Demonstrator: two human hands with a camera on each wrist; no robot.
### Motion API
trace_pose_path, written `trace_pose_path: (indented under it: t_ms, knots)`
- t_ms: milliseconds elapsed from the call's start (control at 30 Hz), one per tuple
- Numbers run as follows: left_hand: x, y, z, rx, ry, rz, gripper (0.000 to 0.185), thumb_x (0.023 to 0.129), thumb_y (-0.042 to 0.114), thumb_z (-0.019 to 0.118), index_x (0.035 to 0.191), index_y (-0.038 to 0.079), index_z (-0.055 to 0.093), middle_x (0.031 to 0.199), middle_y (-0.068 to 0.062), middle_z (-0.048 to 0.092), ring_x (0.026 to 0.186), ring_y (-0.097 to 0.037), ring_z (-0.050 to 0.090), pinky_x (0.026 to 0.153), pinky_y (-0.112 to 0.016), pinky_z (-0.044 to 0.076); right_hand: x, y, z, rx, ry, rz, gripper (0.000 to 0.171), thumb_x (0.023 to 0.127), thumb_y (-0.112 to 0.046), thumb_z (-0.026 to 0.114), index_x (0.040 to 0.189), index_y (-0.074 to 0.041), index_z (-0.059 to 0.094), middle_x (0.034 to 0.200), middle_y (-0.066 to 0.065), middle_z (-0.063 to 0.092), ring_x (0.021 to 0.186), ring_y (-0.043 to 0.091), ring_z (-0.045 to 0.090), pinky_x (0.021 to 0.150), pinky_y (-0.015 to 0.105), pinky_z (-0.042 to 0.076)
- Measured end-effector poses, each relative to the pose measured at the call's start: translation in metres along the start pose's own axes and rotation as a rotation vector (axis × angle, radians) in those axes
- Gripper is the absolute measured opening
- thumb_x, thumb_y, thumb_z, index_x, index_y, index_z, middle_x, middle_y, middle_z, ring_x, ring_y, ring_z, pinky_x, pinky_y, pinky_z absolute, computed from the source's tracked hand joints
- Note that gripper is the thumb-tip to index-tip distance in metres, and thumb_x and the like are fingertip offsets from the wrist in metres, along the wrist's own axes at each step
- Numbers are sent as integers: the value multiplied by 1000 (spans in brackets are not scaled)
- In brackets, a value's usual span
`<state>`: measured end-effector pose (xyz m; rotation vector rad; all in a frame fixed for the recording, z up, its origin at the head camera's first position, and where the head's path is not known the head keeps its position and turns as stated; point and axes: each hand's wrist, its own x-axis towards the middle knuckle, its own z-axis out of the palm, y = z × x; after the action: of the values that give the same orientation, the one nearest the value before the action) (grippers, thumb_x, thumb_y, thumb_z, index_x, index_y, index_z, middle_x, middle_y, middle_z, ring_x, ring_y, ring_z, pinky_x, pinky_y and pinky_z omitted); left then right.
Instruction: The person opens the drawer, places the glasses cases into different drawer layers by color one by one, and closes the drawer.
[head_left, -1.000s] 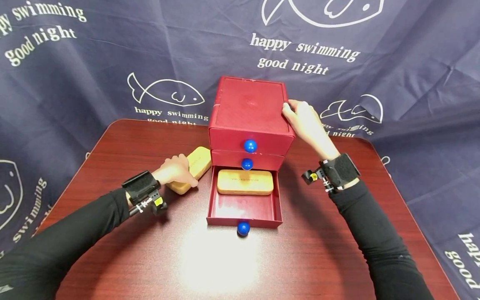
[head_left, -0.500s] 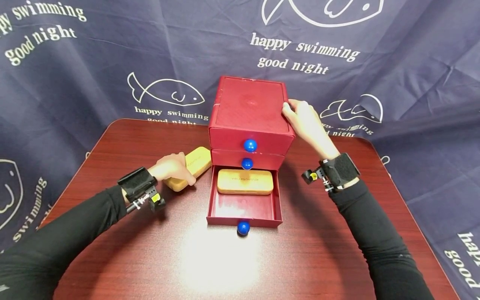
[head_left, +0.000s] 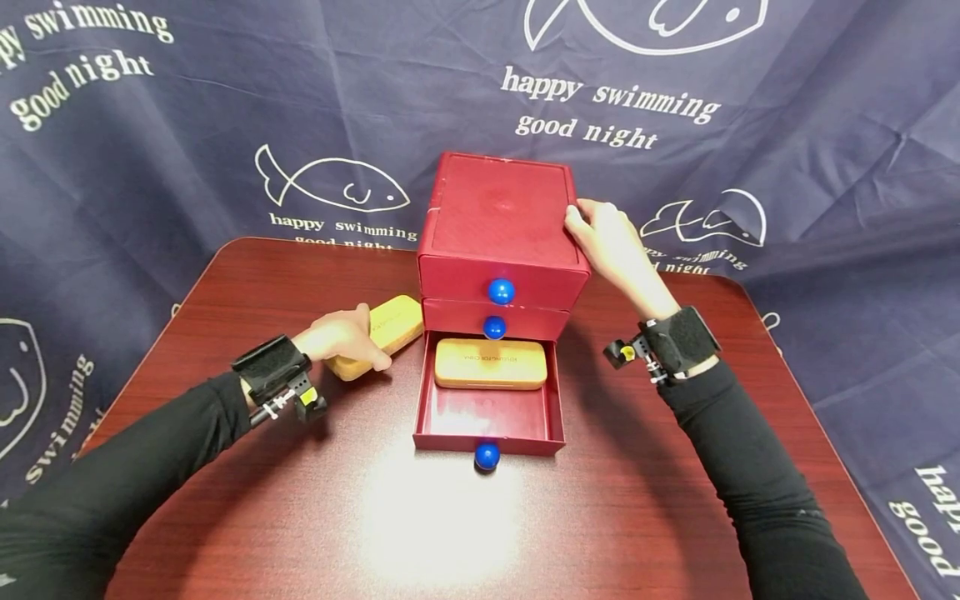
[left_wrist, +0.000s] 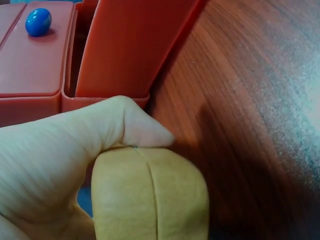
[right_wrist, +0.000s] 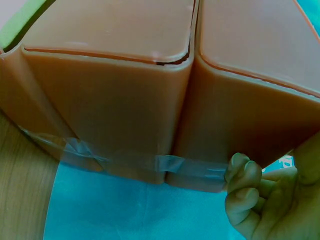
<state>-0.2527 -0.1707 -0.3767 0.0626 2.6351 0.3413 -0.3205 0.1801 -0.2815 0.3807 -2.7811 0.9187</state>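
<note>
My left hand [head_left: 343,337] grips a yellow glasses case [head_left: 395,322] to the left of the red drawer cabinet [head_left: 501,212]. In the left wrist view, the thumb lies along one side of the case [left_wrist: 150,195], whose end shows a lengthwise seam. The cabinet's bottom drawer [head_left: 487,417] is pulled out. Across its rear part lies a second yellow glasses case [head_left: 491,364] with small lettering. My right hand [head_left: 611,242] holds the cabinet's right upper edge, thumb on top. Its curled fingertips touch the cabinet's side in the right wrist view.
Blue round knobs [head_left: 501,291] mark the drawers, and the upper ones are pushed in. A wooden table [head_left: 645,500] carries everything, with a bright glare in front of the drawer. Behind hangs a dark blue cloth [head_left: 420,83] printed with fish and words.
My left hand has shifted slightly to the left, and the near end of its glasses case has moved with it. The right hand, cabinet and open drawer stay as they were.
</note>
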Motion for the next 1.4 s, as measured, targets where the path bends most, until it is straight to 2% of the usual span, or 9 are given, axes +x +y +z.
trace_pose_path:
  t_ms: [167, 400, 600, 767, 1100, 1400]
  knots:
    - [-1, 0, 1, 11, -18, -6, 73, 68, 47, 81, 109, 1, 43, 95, -15, 56, 87, -27, 56, 69, -33, 46, -1, 0, 1, 3, -2, 1, 34, 102, -27, 40, 80, -6, 54, 74, 15, 56, 78, 32, 56, 73, 35, 38]
    - [-3, 1, 0, -20, -55, 14, 73, 67, 42, 81, 109, -1, 40, 96, -16, 53, 87, -26, 55, 66, -30, 46, -1, 0, 2, 6, -5, 6, 34, 102, -27, 40, 81, -6, 55, 74, 15, 56, 78, 32, 56, 73, 35, 39]
    - [-4, 2, -1, -34, -79, -2, 76, 68, 42, 81, 111, -3, 39, 94, -16, 51, 85, -27, 56, 62, -30, 48, -2, 0, 2, 9, -4, 4, 34, 102, -27, 40, 80, -6, 55, 74, 15, 57, 79, 32, 57, 73, 35, 39]
    - [-4, 3, -4, -27, -85, 5, 76, 68, 41, 81, 115, -4, 41, 94, -15, 52, 83, -26, 55, 62, -29, 46, -2, 1, 2, 12, 0, 3, 34, 102, -27, 40, 80, -6, 55, 74, 16, 58, 79, 32, 57, 73, 36, 39]
    - [-9, 1, -13, -55, -118, 0, 74, 64, 37, 83, 113, -2, 43, 99, -15, 54, 82, -22, 57, 57, -29, 51, -1, 1, 1, 5, 3, 2, 33, 101, -27, 40, 81, -6, 55, 75, 15, 58, 79, 32, 57, 73, 36, 40]
    - [-17, -4, -20, 42, -81, -13, 69, 59, 43, 83, 105, 4, 50, 95, -10, 58, 86, -24, 56, 64, -32, 47, 0, 2, 0, -1, 9, -6, 33, 101, -27, 41, 80, -6, 54, 75, 16, 57, 80, 33, 56, 73, 37, 39]
